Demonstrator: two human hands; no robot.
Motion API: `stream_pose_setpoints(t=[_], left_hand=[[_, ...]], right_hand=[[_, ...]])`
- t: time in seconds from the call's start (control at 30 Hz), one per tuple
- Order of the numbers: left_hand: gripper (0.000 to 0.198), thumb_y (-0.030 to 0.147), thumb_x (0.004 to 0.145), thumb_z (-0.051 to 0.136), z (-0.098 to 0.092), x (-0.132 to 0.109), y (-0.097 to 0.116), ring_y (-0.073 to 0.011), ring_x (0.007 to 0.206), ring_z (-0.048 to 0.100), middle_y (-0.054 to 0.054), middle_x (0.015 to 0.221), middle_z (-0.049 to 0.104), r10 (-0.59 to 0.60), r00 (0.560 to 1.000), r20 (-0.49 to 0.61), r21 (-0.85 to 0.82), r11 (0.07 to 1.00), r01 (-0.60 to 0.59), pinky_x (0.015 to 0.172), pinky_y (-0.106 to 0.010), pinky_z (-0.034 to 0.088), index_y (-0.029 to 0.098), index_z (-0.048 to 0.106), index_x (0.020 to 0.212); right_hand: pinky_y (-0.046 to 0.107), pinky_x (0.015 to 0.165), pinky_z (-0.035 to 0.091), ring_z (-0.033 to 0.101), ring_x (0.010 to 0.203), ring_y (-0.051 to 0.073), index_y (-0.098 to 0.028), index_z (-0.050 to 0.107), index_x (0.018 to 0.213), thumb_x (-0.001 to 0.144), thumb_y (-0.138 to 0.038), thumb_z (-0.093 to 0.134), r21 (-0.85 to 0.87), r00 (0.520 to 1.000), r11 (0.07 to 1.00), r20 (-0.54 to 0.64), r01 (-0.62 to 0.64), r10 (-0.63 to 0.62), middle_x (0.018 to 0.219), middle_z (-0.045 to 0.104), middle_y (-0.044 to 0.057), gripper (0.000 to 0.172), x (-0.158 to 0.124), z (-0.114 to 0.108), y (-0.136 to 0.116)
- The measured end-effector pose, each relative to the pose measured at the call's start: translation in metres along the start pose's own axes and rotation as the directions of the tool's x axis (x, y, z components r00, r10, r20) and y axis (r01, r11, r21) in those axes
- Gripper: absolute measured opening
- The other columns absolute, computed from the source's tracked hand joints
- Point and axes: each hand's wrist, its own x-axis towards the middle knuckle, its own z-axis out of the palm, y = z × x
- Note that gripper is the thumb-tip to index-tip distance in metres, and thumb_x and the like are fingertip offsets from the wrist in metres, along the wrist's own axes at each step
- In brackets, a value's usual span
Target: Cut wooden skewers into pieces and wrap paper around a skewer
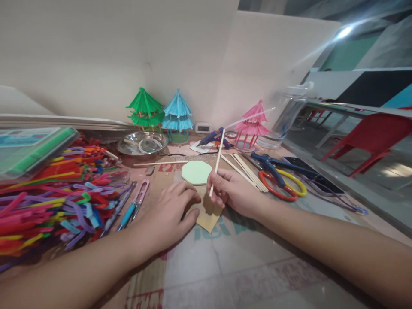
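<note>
My right hand (236,193) pinches a thin wooden stick (220,152) between thumb and fingers, its upper end tilted slightly to the right. Palm down, my left hand (174,208) lies on the table with the fingers a little bent and the thumb apart, holding nothing. A small brown card (209,222) lies between both hands, partly hidden by them. Just beyond the hands is a pale green octagonal piece (196,171). More wooden sticks (246,169) lie beside my right hand, and a single stick (157,163) lies left of the octagon.
Colourful pipe cleaners (64,197) and a plastic case (35,150) fill the left. Behind stand green (144,107), blue (178,111) and pink (252,118) pavilion models, a metal plate (124,148) and a glue gun (212,138). Scissors (278,197), a phone (313,176) and a clear jug (286,116) are right.
</note>
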Motion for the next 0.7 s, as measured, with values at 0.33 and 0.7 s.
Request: stream_pose_setpoints(t=[0.33,0.7], left_hand=[[0.013,0.020,0.086,0.049,0.000,0.000,0.000,-0.0232,0.104,0.053,-0.006,0.104,0.059,0.006,1.000,-0.026,-0.043,0.999,-0.007,0.093,-0.042,0.043,0.020,0.059,0.095],[0.013,0.022,0.087,0.056,-0.010,-0.001,0.003,-0.0199,0.096,0.058,-0.003,0.097,0.066,0.062,0.991,-0.116,-0.161,0.984,-0.081,0.085,-0.034,0.047,0.023,0.067,0.082]], right_hand=[[0.018,0.044,0.035,0.046,0.044,0.006,-0.018,0.052,0.072,0.070,-0.062,0.066,-0.238,1.000,0.971,-0.003,0.027,-0.028,0.054,0.054,-0.005,0.046,-0.006,0.007,-0.001],[0.022,0.060,0.042,0.053,0.062,0.011,-0.016,0.062,0.071,0.077,-0.028,0.060,-0.465,0.988,0.872,0.059,0.154,-0.143,0.066,0.060,-0.001,0.013,-0.008,0.018,0.005]])
